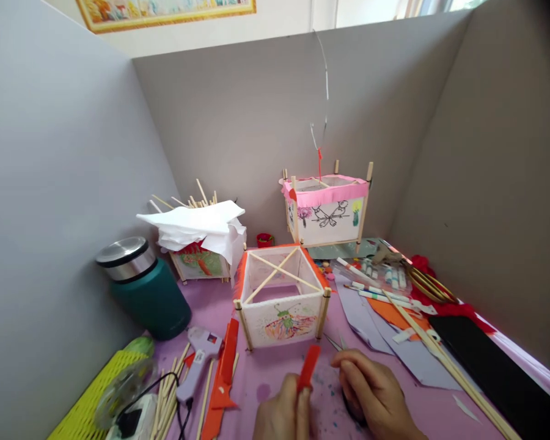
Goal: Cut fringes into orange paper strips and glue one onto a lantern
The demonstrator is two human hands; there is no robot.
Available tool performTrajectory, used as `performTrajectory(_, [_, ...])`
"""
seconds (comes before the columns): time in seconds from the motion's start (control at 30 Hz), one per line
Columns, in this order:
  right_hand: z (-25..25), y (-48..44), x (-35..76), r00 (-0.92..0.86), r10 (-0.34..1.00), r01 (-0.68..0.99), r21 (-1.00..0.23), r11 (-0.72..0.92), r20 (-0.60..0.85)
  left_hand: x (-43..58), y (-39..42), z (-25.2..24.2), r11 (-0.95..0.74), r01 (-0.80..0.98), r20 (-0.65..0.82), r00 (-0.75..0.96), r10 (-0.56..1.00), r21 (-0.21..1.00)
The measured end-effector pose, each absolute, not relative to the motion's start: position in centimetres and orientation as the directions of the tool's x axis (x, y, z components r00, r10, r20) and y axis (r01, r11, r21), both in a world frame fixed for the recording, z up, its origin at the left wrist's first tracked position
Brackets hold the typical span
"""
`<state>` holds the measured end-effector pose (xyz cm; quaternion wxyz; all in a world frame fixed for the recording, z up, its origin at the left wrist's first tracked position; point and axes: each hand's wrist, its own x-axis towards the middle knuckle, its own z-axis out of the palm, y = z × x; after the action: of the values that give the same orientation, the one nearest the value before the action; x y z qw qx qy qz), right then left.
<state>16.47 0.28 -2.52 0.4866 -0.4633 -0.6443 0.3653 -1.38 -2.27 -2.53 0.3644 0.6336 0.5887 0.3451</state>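
Left hand point(282, 417) fingers pinch red paper strip point(308, 368); right hand point(374, 398) fingers grip scissors point(335, 342), near paper lantern point(282, 299).

Both hands are bare. The left hand point(282, 415), at the near edge around the centre, shows only its fingers and part of its back before the frame cuts it off; the right hand point(376, 397), just to its right, shows its whole back, knuckles and the start of a bare wrist. Anything worn farther up the arms lies outside the frame.
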Motion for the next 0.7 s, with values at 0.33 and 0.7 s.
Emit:
performTrajectory(0.33, [-0.7,1.4,17.4,-0.075,0.873,0.427,-0.776,0.465,0.482,-0.5,-2.3,0.2,0.496,-0.134,-0.461,0.223,0.859,0.858])
performTrajectory(0.7, [0.0,1.0,16.3,-0.184,0.954,0.150,-0.953,0.264,0.235,-1.0,-2.5,0.1,0.376,0.066,-0.367,0.423,0.829,0.924])
